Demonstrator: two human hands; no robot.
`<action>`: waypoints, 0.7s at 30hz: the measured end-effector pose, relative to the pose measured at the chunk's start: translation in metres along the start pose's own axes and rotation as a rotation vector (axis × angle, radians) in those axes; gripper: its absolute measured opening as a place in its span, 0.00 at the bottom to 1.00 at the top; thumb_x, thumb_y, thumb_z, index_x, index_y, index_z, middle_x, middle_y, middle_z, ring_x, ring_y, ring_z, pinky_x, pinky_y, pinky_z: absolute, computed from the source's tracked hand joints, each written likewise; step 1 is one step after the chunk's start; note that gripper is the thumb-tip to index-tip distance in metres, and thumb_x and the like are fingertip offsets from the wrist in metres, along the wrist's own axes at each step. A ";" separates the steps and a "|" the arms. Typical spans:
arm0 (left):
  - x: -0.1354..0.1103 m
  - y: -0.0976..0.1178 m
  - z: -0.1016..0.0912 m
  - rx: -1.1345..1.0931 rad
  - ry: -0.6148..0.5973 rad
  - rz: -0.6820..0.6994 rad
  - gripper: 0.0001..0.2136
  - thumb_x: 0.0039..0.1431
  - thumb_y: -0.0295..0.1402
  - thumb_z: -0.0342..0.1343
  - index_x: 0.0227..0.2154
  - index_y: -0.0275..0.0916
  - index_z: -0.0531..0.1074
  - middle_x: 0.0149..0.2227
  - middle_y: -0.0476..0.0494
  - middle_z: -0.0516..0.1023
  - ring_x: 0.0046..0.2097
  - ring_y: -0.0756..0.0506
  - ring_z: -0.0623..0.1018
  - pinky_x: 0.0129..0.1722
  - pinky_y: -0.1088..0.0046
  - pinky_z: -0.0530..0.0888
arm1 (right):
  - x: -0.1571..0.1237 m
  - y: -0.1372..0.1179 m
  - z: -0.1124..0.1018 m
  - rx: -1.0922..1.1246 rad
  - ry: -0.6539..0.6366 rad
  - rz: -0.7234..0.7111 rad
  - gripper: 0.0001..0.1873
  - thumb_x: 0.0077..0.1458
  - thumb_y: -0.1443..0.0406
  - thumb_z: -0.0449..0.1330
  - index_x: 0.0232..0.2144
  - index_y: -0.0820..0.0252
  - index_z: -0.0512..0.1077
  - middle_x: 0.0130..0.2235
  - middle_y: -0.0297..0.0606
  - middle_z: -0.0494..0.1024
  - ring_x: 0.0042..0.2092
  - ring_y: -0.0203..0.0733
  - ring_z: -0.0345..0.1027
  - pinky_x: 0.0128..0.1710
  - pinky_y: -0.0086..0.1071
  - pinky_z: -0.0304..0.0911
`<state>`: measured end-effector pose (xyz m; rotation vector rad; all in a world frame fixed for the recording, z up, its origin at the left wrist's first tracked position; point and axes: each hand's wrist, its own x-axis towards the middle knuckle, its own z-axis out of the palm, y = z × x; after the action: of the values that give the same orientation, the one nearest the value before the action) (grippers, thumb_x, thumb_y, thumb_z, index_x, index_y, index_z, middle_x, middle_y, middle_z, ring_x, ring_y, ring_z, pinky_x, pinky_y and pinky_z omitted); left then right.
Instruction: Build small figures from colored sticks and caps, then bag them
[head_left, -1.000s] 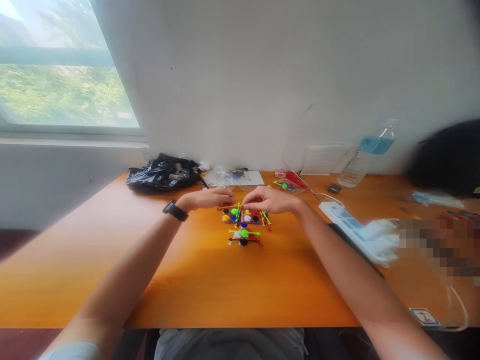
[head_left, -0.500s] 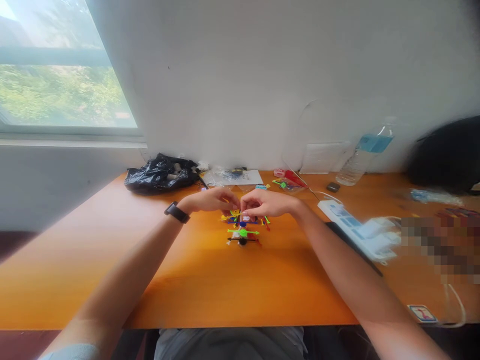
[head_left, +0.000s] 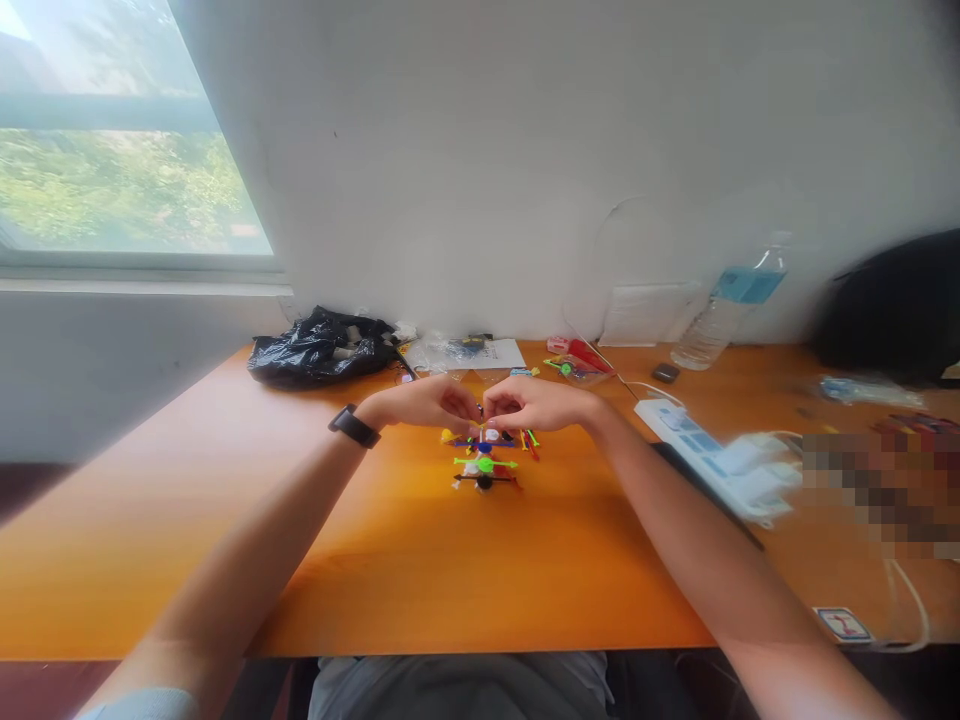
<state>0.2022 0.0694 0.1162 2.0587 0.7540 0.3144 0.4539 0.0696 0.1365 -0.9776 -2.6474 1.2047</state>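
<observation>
My left hand (head_left: pixel 424 402) and my right hand (head_left: pixel 536 405) meet over the middle of the table, fingertips pinched and almost touching. Between them is a small yellow plastic piece (head_left: pixel 480 426), mostly covered by the fingers. Right below the fingertips lies a blue arrow-shaped plastic piece (head_left: pixel 485 447). A bright green arrow-shaped piece (head_left: pixel 486 465) lies nearer to me, with a black one (head_left: pixel 485 482) in front of it. Small white, yellow and red pieces surround them, partly hidden by my hands.
At the back left sits a black plastic bag (head_left: pixel 322 347), beside paper and clear wrapping (head_left: pixel 480 352). A red packet (head_left: pixel 589 355) lies at the back. To the right are a water bottle (head_left: pixel 724 310), a white power strip (head_left: pixel 697 445) with plugs, and cables.
The yellow piece showed as a long arrow beneath my fingers before; now it is turned and mostly covered. My left fingers have curled closer in. The pieces on the table lie as before.
</observation>
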 end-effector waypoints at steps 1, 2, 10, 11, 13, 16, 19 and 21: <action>0.001 0.001 0.001 -0.006 0.004 0.003 0.14 0.59 0.40 0.69 0.42 0.37 0.84 0.38 0.40 0.86 0.37 0.46 0.83 0.38 0.73 0.76 | 0.000 -0.001 0.001 -0.008 0.001 0.008 0.10 0.59 0.58 0.65 0.35 0.60 0.75 0.32 0.36 0.81 0.32 0.40 0.76 0.28 0.27 0.65; 0.002 0.002 0.002 -0.008 0.010 0.009 0.13 0.58 0.39 0.70 0.42 0.36 0.84 0.38 0.40 0.86 0.37 0.46 0.83 0.37 0.73 0.76 | 0.000 -0.001 0.001 -0.013 0.002 0.015 0.10 0.59 0.59 0.65 0.35 0.60 0.74 0.32 0.36 0.81 0.31 0.39 0.76 0.28 0.27 0.65; 0.005 0.000 0.007 0.051 0.071 0.059 0.09 0.58 0.32 0.67 0.41 0.35 0.84 0.36 0.39 0.86 0.35 0.47 0.83 0.34 0.75 0.76 | 0.003 0.003 0.004 -0.082 0.018 0.011 0.05 0.58 0.63 0.63 0.34 0.59 0.73 0.31 0.35 0.81 0.31 0.39 0.76 0.29 0.27 0.63; 0.005 -0.001 0.008 0.060 0.086 0.062 0.09 0.58 0.32 0.67 0.41 0.34 0.84 0.36 0.39 0.86 0.35 0.47 0.83 0.33 0.75 0.76 | 0.003 0.003 0.004 -0.097 0.026 0.011 0.04 0.58 0.64 0.62 0.34 0.59 0.73 0.31 0.35 0.81 0.31 0.39 0.76 0.28 0.27 0.62; 0.006 -0.003 0.009 0.078 0.113 0.080 0.08 0.58 0.31 0.67 0.39 0.34 0.84 0.35 0.40 0.86 0.33 0.47 0.82 0.32 0.76 0.75 | 0.003 0.002 0.004 -0.111 0.032 0.012 0.03 0.58 0.65 0.61 0.34 0.59 0.73 0.32 0.35 0.81 0.31 0.39 0.76 0.28 0.27 0.61; 0.008 -0.005 0.010 0.086 0.142 0.117 0.09 0.57 0.33 0.68 0.39 0.34 0.84 0.34 0.41 0.85 0.32 0.48 0.80 0.30 0.77 0.73 | 0.001 0.000 0.002 -0.110 0.038 -0.004 0.03 0.58 0.65 0.61 0.34 0.59 0.73 0.32 0.35 0.81 0.31 0.39 0.74 0.29 0.27 0.60; 0.007 -0.005 0.008 0.006 0.136 0.108 0.12 0.59 0.37 0.69 0.42 0.35 0.83 0.32 0.42 0.84 0.31 0.49 0.79 0.29 0.77 0.72 | -0.002 0.000 -0.002 -0.144 0.100 -0.039 0.05 0.58 0.63 0.62 0.33 0.60 0.74 0.31 0.35 0.79 0.31 0.38 0.71 0.29 0.28 0.57; 0.005 -0.005 0.005 -0.072 0.117 0.078 0.12 0.61 0.39 0.67 0.42 0.35 0.83 0.33 0.42 0.83 0.32 0.49 0.79 0.32 0.76 0.73 | -0.004 0.001 -0.006 -0.150 0.138 -0.059 0.07 0.59 0.61 0.62 0.33 0.60 0.74 0.30 0.34 0.78 0.30 0.38 0.69 0.28 0.29 0.56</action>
<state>0.2070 0.0716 0.1090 2.0180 0.7228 0.5022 0.4593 0.0718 0.1412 -0.9575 -2.6677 0.9033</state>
